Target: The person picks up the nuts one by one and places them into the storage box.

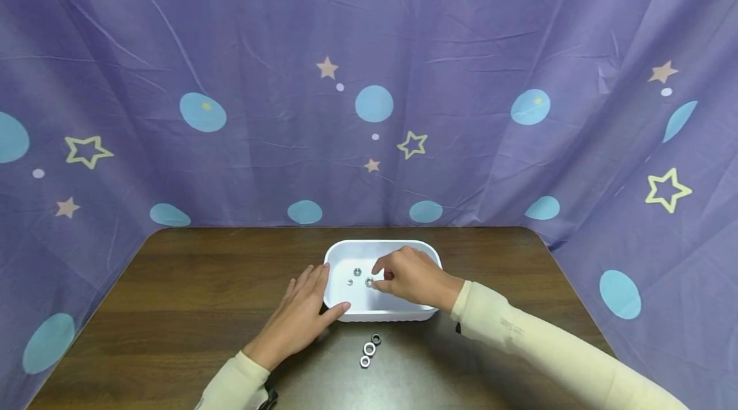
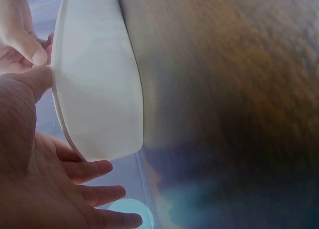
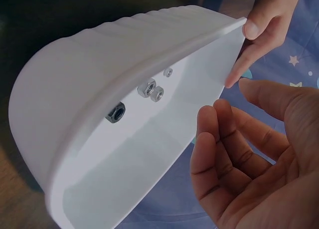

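A white plastic tub [image 1: 383, 316] stands on the table with several metal hex nuts inside, among them a dark nut [image 3: 116, 112] and a silver nut [image 3: 147, 88]. My left hand [image 1: 302, 311] rests against the tub's left end, its thumb at the near rim and its fingers straight along the end wall. Over the tub's inside is my right hand [image 1: 412, 274], fingers bent and thumb apart from them, with nothing between. In the head view its fingertips are close to a nut [image 1: 369, 282]. Part of the tub's floor is hidden behind this hand.
In front of the tub, three more nuts lie in a slanting row on the brown wooden table [image 1: 173, 307]: a dark ring-like nut [image 1: 377, 338], then two silver ones [image 1: 369, 349]. A purple curtain [image 1: 277, 160] with stars and blue ovals hangs behind and beside the table.
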`<action>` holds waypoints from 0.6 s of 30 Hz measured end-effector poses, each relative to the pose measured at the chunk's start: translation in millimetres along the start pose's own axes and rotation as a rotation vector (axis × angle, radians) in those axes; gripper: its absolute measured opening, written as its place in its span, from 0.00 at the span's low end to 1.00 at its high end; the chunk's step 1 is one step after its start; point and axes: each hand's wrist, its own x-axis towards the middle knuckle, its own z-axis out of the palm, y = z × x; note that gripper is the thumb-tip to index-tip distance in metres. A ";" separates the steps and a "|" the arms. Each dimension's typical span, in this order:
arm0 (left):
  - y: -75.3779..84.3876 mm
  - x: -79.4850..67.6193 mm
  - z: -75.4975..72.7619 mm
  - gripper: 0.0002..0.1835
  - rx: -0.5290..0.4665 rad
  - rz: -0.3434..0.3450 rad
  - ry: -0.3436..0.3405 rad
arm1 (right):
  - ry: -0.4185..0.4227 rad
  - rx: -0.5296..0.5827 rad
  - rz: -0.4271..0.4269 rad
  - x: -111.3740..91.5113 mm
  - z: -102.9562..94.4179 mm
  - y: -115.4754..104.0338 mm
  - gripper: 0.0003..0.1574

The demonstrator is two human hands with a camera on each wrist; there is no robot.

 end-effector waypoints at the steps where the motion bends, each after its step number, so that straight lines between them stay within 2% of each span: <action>1: -0.1 0.1 0.0 0.51 0.003 0.001 -0.002 | 0.000 0.003 -0.001 -1.3 -0.2 0.0 0.10; 18: 0.2 -0.6 -0.9 0.52 0.002 -0.006 -0.011 | -0.009 -0.004 0.000 -25.0 -5.5 -12.0 0.08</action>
